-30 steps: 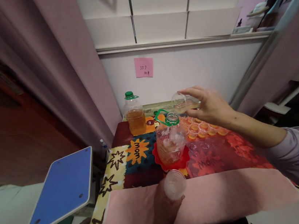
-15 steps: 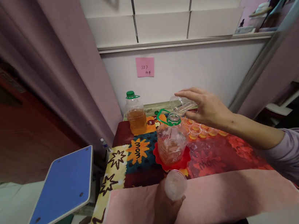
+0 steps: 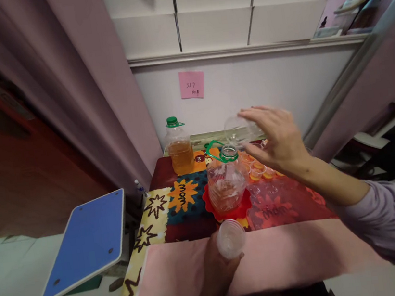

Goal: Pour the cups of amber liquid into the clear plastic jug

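My left hand (image 3: 217, 267) is wrapped round a translucent plastic cup (image 3: 231, 238) low over the pink cloth, its round rim facing me. In my right hand (image 3: 279, 138) a clear plastic cup (image 3: 236, 132) lies on its side, held between thumb and fingers, above and just right of an uncapped jug's mouth. That clear jug (image 3: 226, 185) has a green handle ring (image 3: 215, 149) at its neck and a little amber liquid low inside. It stands in a red scalloped dish (image 3: 246, 208).
A green-capped jug (image 3: 181, 156) of amber liquid stands back left. Several cups with orange slices (image 3: 256, 168) sit right of the open jug, on a clear wet-looking sheet (image 3: 274, 206). A pink cloth (image 3: 177, 267) covers the front edge. A blue board (image 3: 86, 240) is at the left.
My right hand has risen slightly with its cup, and the cup's round end now faces me more. The left hand stays in place with its cup. The view has shifted slightly.
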The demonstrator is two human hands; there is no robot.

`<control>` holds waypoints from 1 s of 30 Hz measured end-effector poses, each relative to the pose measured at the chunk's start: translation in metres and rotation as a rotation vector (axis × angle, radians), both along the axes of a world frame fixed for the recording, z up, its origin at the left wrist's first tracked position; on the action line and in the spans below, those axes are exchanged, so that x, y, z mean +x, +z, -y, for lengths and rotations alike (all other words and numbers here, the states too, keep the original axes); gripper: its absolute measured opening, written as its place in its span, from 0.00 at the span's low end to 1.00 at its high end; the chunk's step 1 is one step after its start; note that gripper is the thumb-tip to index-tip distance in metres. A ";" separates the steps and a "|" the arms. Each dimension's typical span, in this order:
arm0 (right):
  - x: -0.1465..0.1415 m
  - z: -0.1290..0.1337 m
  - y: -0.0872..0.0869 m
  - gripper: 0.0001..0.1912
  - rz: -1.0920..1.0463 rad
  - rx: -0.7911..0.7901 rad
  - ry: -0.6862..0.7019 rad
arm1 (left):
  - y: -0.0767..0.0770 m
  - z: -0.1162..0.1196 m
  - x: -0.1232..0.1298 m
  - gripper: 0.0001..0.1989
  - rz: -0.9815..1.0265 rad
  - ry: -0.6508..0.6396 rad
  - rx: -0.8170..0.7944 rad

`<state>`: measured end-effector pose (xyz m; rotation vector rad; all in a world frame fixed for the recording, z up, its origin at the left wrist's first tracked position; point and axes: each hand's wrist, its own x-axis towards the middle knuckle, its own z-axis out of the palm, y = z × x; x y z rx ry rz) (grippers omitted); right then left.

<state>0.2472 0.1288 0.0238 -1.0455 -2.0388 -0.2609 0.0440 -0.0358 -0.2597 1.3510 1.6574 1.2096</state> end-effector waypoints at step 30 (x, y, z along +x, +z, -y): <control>-0.028 0.135 -0.230 0.42 -0.359 -0.576 0.405 | 0.017 -0.005 -0.015 0.30 -0.041 -0.048 -0.043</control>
